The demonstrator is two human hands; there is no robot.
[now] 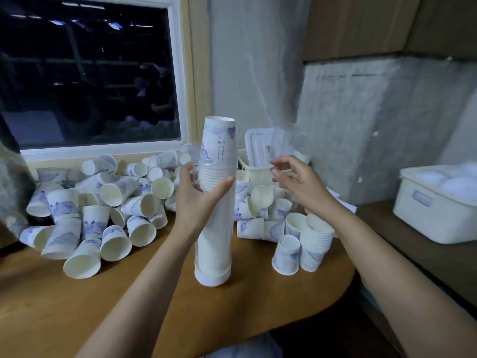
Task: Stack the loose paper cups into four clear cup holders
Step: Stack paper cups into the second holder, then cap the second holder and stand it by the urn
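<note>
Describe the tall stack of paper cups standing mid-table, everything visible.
The tall stack of white paper cups with blue prints stands upright on the brown wooden table, cups nested mouth-down, the top cup's base uppermost with packed rims below. Its lower part looks smooth, perhaps sleeved in clear plastic; I cannot tell. The left hand grips it near the rims. The right hand, holding a clear plastic holder, is apart from it.

1. The left forearm (144, 285) and right forearm (387, 267) are bare along all their visible length, from the lower edge of the frame upward.
2. The left hand (198, 200) and right hand (299, 182) are bare to the fingertips.
3. At lower centre, a fold of pale bluish-white cloth (247, 344) shows; I cannot tell whether it is clothing.
</note>
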